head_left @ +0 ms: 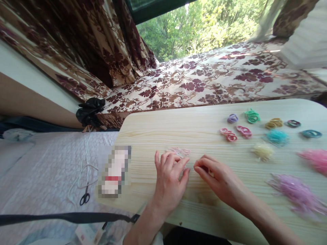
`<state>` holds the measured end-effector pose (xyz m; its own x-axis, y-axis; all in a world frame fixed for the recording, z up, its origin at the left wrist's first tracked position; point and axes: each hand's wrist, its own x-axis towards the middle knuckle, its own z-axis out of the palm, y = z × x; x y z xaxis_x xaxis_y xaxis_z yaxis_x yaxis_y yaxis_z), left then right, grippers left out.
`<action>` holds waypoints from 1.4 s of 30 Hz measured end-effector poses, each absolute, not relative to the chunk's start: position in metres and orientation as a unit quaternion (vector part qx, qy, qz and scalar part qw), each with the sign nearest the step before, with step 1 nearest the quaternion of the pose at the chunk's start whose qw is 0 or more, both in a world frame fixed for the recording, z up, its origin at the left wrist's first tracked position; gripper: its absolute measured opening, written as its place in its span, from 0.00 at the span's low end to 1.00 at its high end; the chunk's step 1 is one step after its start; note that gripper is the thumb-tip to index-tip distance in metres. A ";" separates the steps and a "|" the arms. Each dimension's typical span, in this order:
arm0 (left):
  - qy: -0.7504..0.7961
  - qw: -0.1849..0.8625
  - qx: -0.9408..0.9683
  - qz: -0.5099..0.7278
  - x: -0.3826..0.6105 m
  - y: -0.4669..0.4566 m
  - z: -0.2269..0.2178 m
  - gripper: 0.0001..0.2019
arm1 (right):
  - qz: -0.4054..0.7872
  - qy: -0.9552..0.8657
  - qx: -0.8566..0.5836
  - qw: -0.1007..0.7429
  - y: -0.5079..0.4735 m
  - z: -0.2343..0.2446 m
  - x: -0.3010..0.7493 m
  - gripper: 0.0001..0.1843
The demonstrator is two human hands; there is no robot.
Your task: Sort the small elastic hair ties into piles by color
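Observation:
A small loose pile of pale pink and white thin strands [182,150] lies on the wooden table, partly covered by my left hand [170,175]. The fingers of that hand are spread and bent over the near side of the pile, with thumb and forefinger apart. Just to the right, my right hand [217,175] hovers low over the tabletop, its thumb and fingertips pinched together. Whatever sits in that pinch, if anything, is too small to make out. A narrow gap separates the two hands.
On the right of the table [153,131] lie hair ties in small groups, including green ones [252,116] and red ones [231,136]. Nearer are turquoise [277,136], cream [263,151], pink [318,160] and lilac strand piles [298,194]. Scissors [84,198] lie left, beyond the table edge.

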<state>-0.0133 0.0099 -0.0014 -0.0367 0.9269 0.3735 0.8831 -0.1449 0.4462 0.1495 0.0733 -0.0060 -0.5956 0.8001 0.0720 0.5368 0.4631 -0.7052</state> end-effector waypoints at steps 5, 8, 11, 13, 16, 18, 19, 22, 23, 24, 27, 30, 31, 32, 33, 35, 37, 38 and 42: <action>0.628 0.062 0.707 0.321 -0.006 0.012 0.003 0.08 | 0.474 -0.748 -0.398 0.240 0.067 0.004 0.158 0.15; 0.618 0.071 0.711 0.328 -0.004 0.013 0.006 0.07 | 0.498 -0.725 -0.403 0.254 0.066 0.008 0.162 0.16; 0.617 0.086 0.708 0.334 -0.002 0.014 0.008 0.06 | 0.456 -0.734 -0.409 0.294 0.065 0.007 0.167 0.14; 0.617 0.102 0.704 0.336 -0.002 0.014 0.010 0.06 | 0.410 -0.748 -0.404 0.332 0.063 0.005 0.172 0.09; 0.616 0.112 0.707 0.329 0.000 0.014 0.012 0.06 | 0.354 -0.770 -0.387 0.363 0.060 0.004 0.176 0.06; 0.611 0.112 0.713 0.325 0.002 0.015 0.013 0.06 | 0.337 -0.780 -0.381 0.364 0.057 0.004 0.178 0.06; 0.608 0.113 0.716 0.324 0.003 0.015 0.014 0.06 | 0.334 -0.783 -0.381 0.361 0.056 0.005 0.179 0.06; 0.597 0.118 0.724 0.326 0.007 0.016 0.016 0.06 | 0.340 -0.785 -0.382 0.350 0.055 0.007 0.180 0.07; 0.593 0.119 0.727 0.327 0.009 0.017 0.016 0.06 | 0.343 -0.784 -0.383 0.349 0.055 0.008 0.180 0.08; 0.589 0.118 0.730 0.327 0.010 0.019 0.016 0.06 | 0.345 -0.781 -0.385 0.350 0.056 0.008 0.181 0.09; 0.583 0.105 0.737 0.325 0.016 0.024 0.016 0.06 | 0.341 -0.767 -0.405 0.363 0.057 0.011 0.188 0.10; 0.585 0.082 0.742 0.317 0.021 0.029 0.014 0.07 | 0.309 -0.748 -0.448 0.380 0.058 0.015 0.210 0.10; 0.585 0.075 0.743 0.315 0.022 0.030 0.013 0.07 | 0.291 -0.742 -0.467 0.384 0.058 0.017 0.221 0.09; 0.585 0.069 0.745 0.315 0.022 0.031 0.011 0.07 | 0.268 -0.734 -0.488 0.390 0.059 0.018 0.235 0.09; 0.582 0.062 0.747 0.315 0.021 0.031 0.009 0.07 | 0.241 -0.724 -0.512 0.396 0.060 0.020 0.249 0.09; 0.567 0.039 0.762 0.311 0.017 0.033 0.002 0.06 | 0.176 -0.693 -0.569 0.406 0.063 0.022 0.281 0.10; 0.531 0.007 0.790 0.306 0.011 0.035 -0.006 0.05 | 0.108 -0.652 -0.632 0.404 0.067 0.021 0.313 0.12; 0.528 -0.004 0.796 0.298 0.009 0.036 -0.009 0.05 | 0.080 -0.632 -0.661 0.396 0.069 0.020 0.327 0.14; 0.528 -0.018 0.798 0.289 0.006 0.035 -0.013 0.05 | 0.036 -0.593 -0.722 0.356 0.077 0.014 0.364 0.17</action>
